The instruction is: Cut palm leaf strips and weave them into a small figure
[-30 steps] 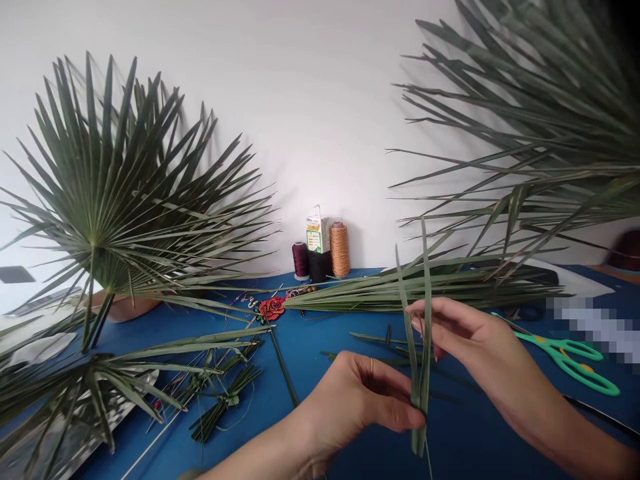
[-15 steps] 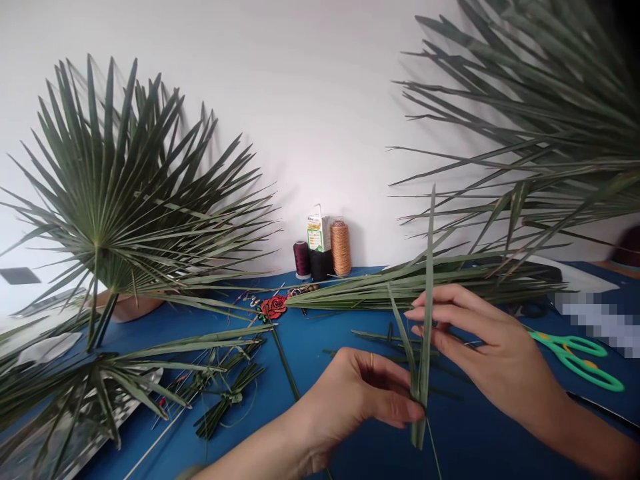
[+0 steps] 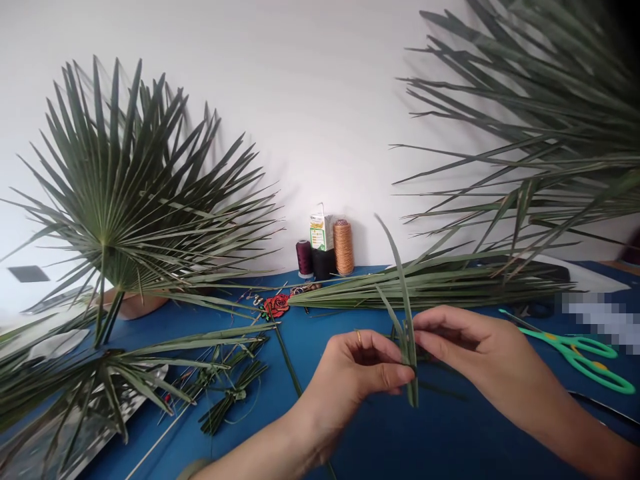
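In front of me my left hand (image 3: 353,373) pinches a small bundle of green palm leaf strips (image 3: 406,293) between thumb and fingers. The strips stand nearly upright; the longest curves to the left at its tip, and the short lower ends show below my thumb. My right hand (image 3: 475,343) is at the right side of the strips, its thumb and fingers drawn together against their edge. Whatever its fingertips pinch there is too small to make out. Beneath both hands, a few loose leaf pieces (image 3: 445,390) lie on the blue table (image 3: 400,447).
A long bunch of palm leaves (image 3: 360,293) lies across the back. Green-handled scissors (image 3: 575,350) are at the right. Thread spools (image 3: 343,247), a red rose patch (image 3: 277,306) and a tied leaf bundle (image 3: 233,397) sit farther left. Fan palm leaves (image 3: 125,167) rise on both sides.
My right hand has come down and left, its fingers closing in beside the strips. My left hand and the bundle have risen slightly; the long strip now bends left.
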Motion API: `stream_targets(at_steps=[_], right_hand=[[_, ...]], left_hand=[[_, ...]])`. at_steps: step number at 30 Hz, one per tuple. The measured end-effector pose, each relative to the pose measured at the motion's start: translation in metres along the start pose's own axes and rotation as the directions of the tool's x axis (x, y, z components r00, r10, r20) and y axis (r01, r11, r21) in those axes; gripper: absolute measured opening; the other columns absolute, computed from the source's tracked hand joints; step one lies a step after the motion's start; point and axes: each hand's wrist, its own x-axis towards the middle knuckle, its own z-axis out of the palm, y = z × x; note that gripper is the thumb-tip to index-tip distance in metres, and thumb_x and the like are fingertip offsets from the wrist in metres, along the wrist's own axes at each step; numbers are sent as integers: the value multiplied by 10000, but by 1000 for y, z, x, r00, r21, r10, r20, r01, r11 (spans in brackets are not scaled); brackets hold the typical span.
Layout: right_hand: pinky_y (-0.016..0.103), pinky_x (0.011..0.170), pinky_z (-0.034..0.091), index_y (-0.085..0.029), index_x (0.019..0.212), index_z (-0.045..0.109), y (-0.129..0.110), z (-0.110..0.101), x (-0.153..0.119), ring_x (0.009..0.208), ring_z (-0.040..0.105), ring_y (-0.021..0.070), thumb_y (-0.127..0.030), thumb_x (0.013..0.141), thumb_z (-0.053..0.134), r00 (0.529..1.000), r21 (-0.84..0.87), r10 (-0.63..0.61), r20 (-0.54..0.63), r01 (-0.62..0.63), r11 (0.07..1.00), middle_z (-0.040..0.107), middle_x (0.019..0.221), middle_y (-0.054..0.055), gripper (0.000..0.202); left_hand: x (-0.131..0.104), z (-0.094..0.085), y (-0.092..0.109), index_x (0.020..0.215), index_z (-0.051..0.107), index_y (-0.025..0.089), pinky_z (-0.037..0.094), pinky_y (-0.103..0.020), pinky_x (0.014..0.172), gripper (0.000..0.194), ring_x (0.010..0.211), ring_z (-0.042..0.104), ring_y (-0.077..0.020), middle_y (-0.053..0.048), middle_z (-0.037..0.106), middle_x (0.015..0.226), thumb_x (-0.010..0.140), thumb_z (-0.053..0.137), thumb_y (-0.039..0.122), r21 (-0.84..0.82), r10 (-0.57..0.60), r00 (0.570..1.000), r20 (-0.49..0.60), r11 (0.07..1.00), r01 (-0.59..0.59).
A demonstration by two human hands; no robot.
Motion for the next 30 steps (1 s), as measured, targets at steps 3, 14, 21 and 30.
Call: stream_targets(at_steps=[3,14,21,30], right_hand=[[176,572,519,-246,811,705,-7,1,0,655,657,146,-388,730,662,991,159,125,36,-129,979,696,692,-17,169],[252,633,527,-209,804,677,-14,8,-6,745,642,188,-400,703,690,961,398,271,62,-273,876,693,769,23,216],[207,508,465,-211,790,689,-16,7,-6,582,559,126,-368,717,676,959,419,278,51,-274,866,660,676,1,174],[226,550,504,-212,849,695,-12,6,-3,649,600,161,-423,701,692,957,398,288,-29,-253,882,671,734,30,257]], left_hand=[[-2,2,0,628,625,115,419,-199,583,238,546,521,-65,23,600,578,503,818,176,-8,10,1000,-4,1000,-10],[-4,2,-1,776,595,120,415,-211,579,349,549,534,-79,13,604,599,508,817,142,-34,16,1000,-3,999,-17],[-6,5,0,668,659,88,389,-204,598,203,562,502,-64,-9,613,622,550,796,182,37,9,999,-38,999,-7],[-7,4,4,608,652,122,392,-228,605,231,526,506,-75,14,604,556,483,822,214,51,-49,994,-95,997,54]])
